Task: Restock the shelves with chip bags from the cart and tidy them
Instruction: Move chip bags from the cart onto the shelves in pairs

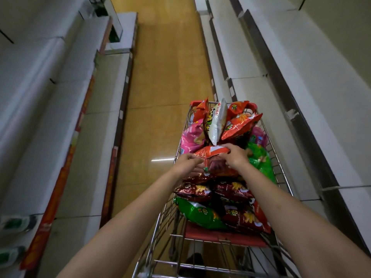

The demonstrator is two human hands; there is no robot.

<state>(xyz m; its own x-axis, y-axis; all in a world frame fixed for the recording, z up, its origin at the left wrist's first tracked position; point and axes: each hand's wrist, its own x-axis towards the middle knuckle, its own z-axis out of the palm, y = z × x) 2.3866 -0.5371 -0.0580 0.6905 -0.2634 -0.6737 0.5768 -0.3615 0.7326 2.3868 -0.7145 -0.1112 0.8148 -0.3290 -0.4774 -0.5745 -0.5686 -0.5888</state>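
Observation:
A wire shopping cart (281,169) stands in the aisle, piled with chip bags in red, pink, green, white and dark red. On top of the middle of the pile lies an orange-red chip bag (212,155). My left hand (188,164) holds its left edge. My right hand (235,156) grips its upper right part, fingers curled over the top. A white bag (215,123) stands upright just behind it. Dark red bags (230,190) and a green bag (198,213) lie nearer to me.
White shelves line both sides of the aisle: left shelves (66,109) with red price strips, right shelves (267,83) close beside the cart. Yellow tiled floor (164,81) runs ahead, open to the cart's left. Green-white packs (14,223) lie at lower left.

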